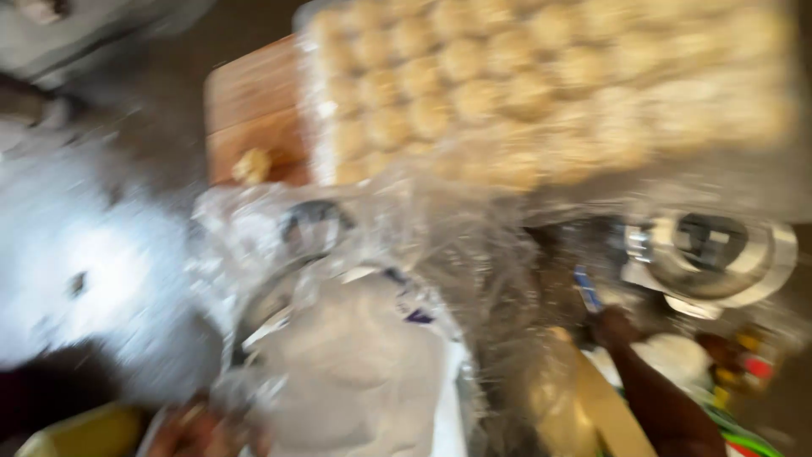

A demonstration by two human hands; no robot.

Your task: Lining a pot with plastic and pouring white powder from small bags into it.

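Observation:
The frame is heavily motion-blurred. My right hand (615, 327) reaches up from the lower right, close to a small blue-and-white object (586, 289) and the edge of a crumpled clear plastic sheet (440, 245). Whether it grips either one is not visible. My left hand (196, 430) shows only partly at the bottom left, beside a white bag or mound (355, 381) lying under the plastic; its fingers are too blurred to read. Behind the plastic lies a large tray of several pale dough balls (507, 85).
A wooden board (249, 101) with one small dough piece (252, 165) sits at upper left. A white floured surface (76, 254) fills the left. A round metal object (710, 254) stands at right, with colourful items (744, 364) below it and a yellow thing (85, 432) at bottom left.

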